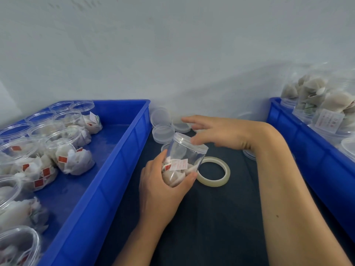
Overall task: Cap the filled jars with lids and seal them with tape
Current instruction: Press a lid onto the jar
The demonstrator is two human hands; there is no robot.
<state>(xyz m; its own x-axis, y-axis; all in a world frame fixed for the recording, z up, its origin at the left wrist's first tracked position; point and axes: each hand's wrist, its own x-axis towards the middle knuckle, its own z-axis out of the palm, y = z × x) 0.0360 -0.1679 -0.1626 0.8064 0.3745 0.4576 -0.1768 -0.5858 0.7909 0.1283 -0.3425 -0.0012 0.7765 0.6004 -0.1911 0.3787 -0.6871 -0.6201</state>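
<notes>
My left hand (163, 187) grips a clear plastic jar (184, 160) holding white tea bags. The jar is tilted and lifted above the dark table, and a clear lid (192, 140) sits on its top. My right hand (217, 131) hovers at the lid with fingers spread, fingertips at the lid's far edge. A roll of clear tape (214, 171) lies flat on the table just right of the jar. Several loose clear lids (163, 131) lie behind the jar near the wall.
A blue crate (115, 160) on the left holds several filled jars (67, 154) lying on their sides. Another blue crate (307, 143) on the right holds more filled jars (322, 104). A pale wall stands close behind. The dark table surface (221, 217) lies between the crates.
</notes>
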